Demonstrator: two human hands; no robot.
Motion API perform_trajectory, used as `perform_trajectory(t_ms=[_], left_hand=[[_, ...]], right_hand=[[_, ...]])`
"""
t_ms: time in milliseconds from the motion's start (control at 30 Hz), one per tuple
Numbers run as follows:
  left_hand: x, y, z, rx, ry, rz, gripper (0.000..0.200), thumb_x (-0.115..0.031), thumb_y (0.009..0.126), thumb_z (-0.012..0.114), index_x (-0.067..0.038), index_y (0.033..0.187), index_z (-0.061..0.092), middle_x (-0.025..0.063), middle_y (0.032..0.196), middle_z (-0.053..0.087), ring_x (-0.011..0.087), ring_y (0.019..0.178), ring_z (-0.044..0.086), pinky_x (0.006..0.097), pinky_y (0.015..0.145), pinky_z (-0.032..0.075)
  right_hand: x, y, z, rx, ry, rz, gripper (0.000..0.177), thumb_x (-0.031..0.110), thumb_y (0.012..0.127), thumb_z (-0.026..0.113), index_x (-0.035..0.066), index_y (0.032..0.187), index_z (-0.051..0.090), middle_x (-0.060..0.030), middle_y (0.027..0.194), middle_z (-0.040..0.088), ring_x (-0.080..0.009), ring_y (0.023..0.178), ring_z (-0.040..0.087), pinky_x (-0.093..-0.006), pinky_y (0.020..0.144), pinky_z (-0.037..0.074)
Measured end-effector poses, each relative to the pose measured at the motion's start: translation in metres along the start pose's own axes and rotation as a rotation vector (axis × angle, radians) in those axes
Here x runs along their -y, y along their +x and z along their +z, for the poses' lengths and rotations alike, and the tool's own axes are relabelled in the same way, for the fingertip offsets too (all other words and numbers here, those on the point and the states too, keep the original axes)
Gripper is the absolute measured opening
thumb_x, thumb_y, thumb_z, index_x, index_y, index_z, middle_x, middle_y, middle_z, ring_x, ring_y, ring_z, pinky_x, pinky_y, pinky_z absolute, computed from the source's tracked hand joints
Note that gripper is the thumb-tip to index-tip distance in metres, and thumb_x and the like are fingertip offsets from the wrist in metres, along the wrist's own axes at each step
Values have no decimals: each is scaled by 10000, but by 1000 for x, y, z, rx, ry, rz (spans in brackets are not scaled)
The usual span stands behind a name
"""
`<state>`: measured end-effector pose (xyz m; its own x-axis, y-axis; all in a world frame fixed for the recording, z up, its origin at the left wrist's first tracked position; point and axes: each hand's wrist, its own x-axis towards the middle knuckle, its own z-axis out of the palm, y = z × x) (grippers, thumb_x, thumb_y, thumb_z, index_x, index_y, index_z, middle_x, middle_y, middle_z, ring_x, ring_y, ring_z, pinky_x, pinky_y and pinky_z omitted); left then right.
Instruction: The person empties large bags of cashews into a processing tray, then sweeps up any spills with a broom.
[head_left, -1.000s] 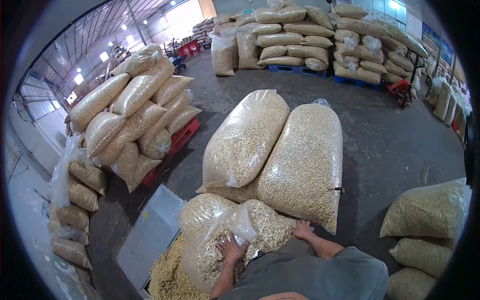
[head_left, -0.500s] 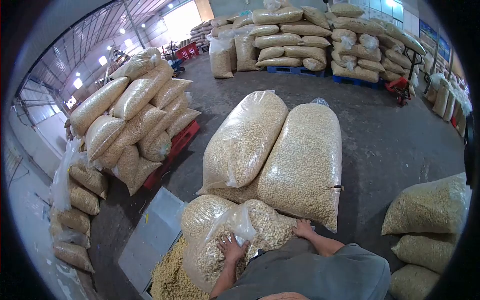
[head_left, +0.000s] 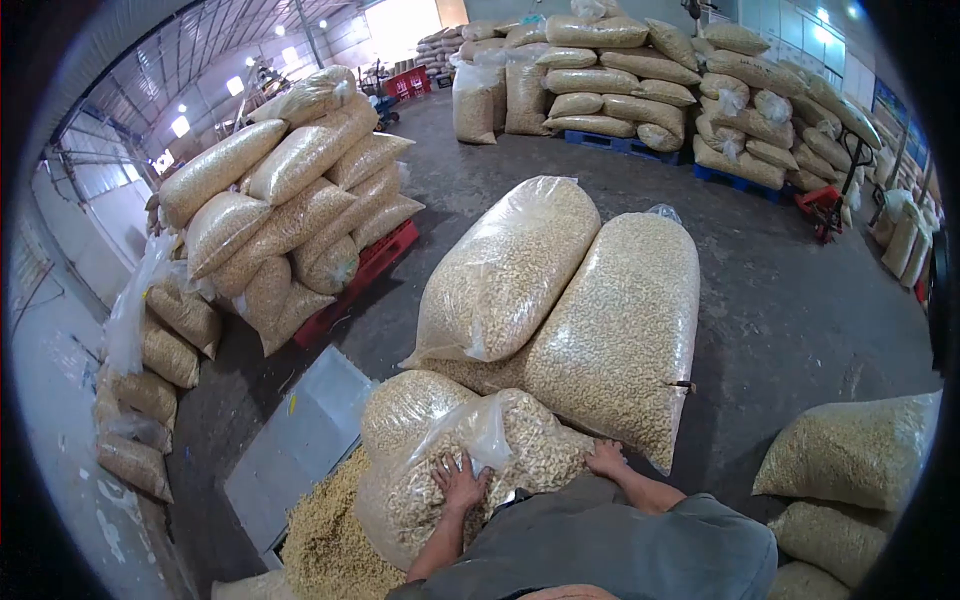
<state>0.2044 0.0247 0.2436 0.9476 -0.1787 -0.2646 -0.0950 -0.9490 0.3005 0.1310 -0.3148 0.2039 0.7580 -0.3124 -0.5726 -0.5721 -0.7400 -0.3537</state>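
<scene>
A clear plastic bag [head_left: 535, 440] full of pale, nut-like pieces lies close against my body, its loose plastic folded on top. My left hand [head_left: 461, 486] lies on the bag's upper side with its fingers spread. At the bag's right end, where it narrows to a corner, my right hand [head_left: 606, 458] is closed over the plastic; its fingertips are partly hidden. A rounded filled bag [head_left: 412, 402] bulges just behind it. Beyond lie two big filled bags, the left one [head_left: 510, 270] leaning over the right one [head_left: 620, 330].
Loose pale pieces [head_left: 335, 540] are heaped at lower left beside a grey metal plate [head_left: 300, 430]. Bags are stacked on a red pallet [head_left: 360, 285] at left and blue pallets [head_left: 620, 146] behind. More bags [head_left: 850, 455] stand at right. A red pallet jack [head_left: 822, 210] is farther back.
The view has tilted and turned slightly, so the background sits lower and farther right. Both hands stay at nearly the same places on the bag.
</scene>
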Motion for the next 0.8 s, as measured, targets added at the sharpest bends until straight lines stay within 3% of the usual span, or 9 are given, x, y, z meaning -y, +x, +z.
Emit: perform_trajectory(t_ms=[200,467,667,800], left_hand=[[0,0,0,-3,1,7,860,-664,861,404,-102,1483,212,274,1516,121,476,1400,-7,590,1096,-54],[-6,-3,-9,-31,21,-8,936,-666,792,528,-107,1479,225,272,1503,173,491,1386,87,597,1104,-24],[-5,-3,-10,-28,26,-18,932,-666,798,525,-114,1482,218,257,1508,166,469,1400,31,593,1106,-13],[-2,-2,-6,-41,31,-7,915,-663,806,515,-120,1482,221,252,1514,154,469,1400,17,591,1105,-28]], right_hand=[[-15,22,18,-12,-61,-55,681,461,864,527,-20,1333,413,-268,1367,390,-456,1274,324,-524,1066,279],[-13,20,19,-27,-46,-27,686,471,876,526,21,1375,390,-256,1387,376,-466,1289,303,-537,1065,281],[-12,21,18,-31,-75,-39,683,477,881,522,32,1380,388,-252,1395,370,-471,1291,296,-509,1064,300],[-11,16,17,-74,-63,-77,694,490,880,518,0,1359,408,-254,1365,408,-444,1289,314,-502,1084,252]])
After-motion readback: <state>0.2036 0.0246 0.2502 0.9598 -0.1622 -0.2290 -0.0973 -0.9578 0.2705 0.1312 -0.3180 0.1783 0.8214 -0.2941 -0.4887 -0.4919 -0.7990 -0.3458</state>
